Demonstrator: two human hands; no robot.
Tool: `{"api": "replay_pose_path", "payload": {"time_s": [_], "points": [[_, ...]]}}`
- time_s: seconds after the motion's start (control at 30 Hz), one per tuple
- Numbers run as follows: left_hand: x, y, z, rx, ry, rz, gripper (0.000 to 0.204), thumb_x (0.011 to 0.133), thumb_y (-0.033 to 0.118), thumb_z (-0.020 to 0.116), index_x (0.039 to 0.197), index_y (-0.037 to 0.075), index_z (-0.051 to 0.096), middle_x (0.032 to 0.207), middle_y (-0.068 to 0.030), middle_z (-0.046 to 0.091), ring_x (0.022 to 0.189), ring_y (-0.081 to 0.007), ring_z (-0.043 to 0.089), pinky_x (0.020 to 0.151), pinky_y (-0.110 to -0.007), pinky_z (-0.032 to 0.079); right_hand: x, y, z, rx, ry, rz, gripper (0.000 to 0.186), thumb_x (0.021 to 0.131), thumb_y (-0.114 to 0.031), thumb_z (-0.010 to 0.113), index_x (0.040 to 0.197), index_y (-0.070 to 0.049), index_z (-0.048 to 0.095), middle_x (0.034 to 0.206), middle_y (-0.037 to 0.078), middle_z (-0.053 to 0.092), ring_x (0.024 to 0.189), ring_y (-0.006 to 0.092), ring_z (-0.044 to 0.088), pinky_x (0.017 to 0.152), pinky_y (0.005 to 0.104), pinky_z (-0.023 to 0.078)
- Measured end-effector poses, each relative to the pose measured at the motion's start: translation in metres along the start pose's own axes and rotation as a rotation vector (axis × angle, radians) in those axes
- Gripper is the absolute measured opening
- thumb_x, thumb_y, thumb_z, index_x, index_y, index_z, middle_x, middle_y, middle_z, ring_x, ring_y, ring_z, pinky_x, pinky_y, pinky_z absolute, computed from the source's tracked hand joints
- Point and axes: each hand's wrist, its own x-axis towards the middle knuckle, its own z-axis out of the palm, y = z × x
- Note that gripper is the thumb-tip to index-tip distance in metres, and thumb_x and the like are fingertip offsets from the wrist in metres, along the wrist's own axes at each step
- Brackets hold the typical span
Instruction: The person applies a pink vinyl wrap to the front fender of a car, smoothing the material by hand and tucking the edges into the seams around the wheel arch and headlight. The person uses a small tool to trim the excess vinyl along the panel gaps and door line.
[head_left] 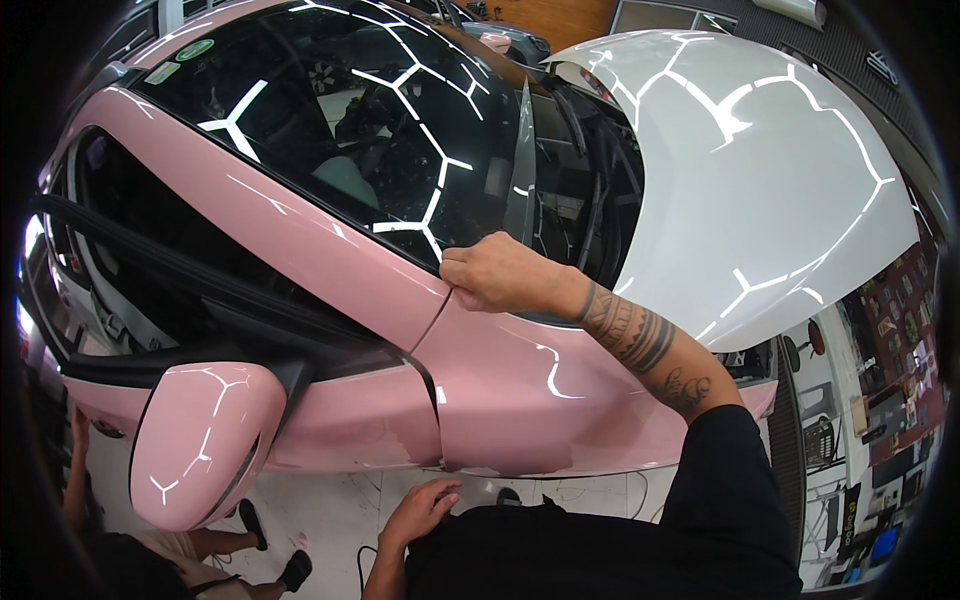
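Observation:
My right hand (500, 272) is closed at the lower corner of the windshield (400, 150), where the pink pillar (270, 215) meets the pink front fender (540, 390). Its fingertips are pressed together at the seam; whatever they pinch is hidden or too small to make out. Low in front of my body, my left hand (420, 510) hangs beside the car, apart from the fender, fingers loosely extended with nothing in them. Ceiling lights reflect on the glossy pink surfaces. Darker patches show along the lower edge of the fender.
A raised white hood (760, 180) stands at the right. The pink side mirror (205, 445) juts out at the lower left. Another person's arm (77, 480) is by the door, their feet on the tiled floor (320, 510). A black cable (362, 565) lies near my left arm.

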Motion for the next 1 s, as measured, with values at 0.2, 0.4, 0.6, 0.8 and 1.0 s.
{"api": "replay_pose_path", "payload": {"time_s": [0.2, 0.4, 0.6, 0.8, 1.0], "points": [[0.005, 0.003, -0.002, 0.015, -0.005, -0.005, 0.029, 0.094, 0.013, 0.057, 0.118, -0.002, 0.06, 0.102, -0.0162, 0.069, 0.094, -0.0241, 0.068, 0.084, -0.033, 0.051, 0.007, 0.014, -0.007, 0.205, 0.134, 0.087, 0.009, 0.08, -0.009, 0.06, 0.079, 0.0, 0.057, 0.078, 0.011, 0.059, 0.067, 0.031, 0.06, 0.06, 0.0398, 0.048], [0.001, 0.005, -0.004, -0.035, 0.057, -0.003, 0.029, 0.093, 0.017, 0.059, 0.117, -0.001, 0.06, 0.103, -0.0184, 0.067, 0.094, -0.0301, 0.066, 0.082, -0.036, 0.051, -0.01, 0.002, -0.011, 0.4, 0.012, 0.093, 0.008, 0.081, -0.005, 0.062, 0.086, 0.001, 0.066, 0.081, 0.011, 0.061, 0.076, 0.03, 0.063, 0.07, 0.0393, 0.049], [0.002, -0.004, -0.005, -0.024, 0.035, -0.022, 0.029, 0.093, 0.017, 0.059, 0.116, -0.001, 0.06, 0.104, -0.019, 0.067, 0.095, -0.0303, 0.067, 0.084, -0.036, 0.051, -0.004, 0.001, -0.009, 0.27, -0.06, 0.157, 0.008, 0.081, -0.01, 0.059, 0.077, -0.003, 0.06, 0.077, 0.009, 0.059, 0.07, 0.0297, 0.06, 0.065, 0.04, 0.048], [0.007, 0.0, -0.009, -0.013, 0.046, 0.001, 0.03, 0.093, 0.017, 0.059, 0.116, -0.002, 0.06, 0.103, -0.0192, 0.067, 0.094, -0.0302, 0.067, 0.083, -0.036, 0.051, -0.001, -0.003, -0.005, 0.161, -0.059, 0.143, 0.01, 0.076, -0.01, 0.059, 0.071, -0.004, 0.052, 0.074, 0.009, 0.056, 0.059, 0.0301, 0.056, 0.054, 0.0409, 0.045], [0.008, 0.001, -0.008, -0.014, 0.028, -0.008, 0.031, 0.093, 0.017, 0.059, 0.118, -0.001, 0.059, 0.102, -0.0193, 0.067, 0.094, -0.0299, 0.067, 0.083, -0.036, 0.051, -0.005, -0.005, 0.0, 0.015, 0.036, 0.012, 0.012, 0.076, -0.009, 0.059, 0.073, -0.002, 0.05, 0.074, 0.009, 0.052, 0.057, 0.0288, 0.055, 0.049, 0.0379, 0.046]]}}
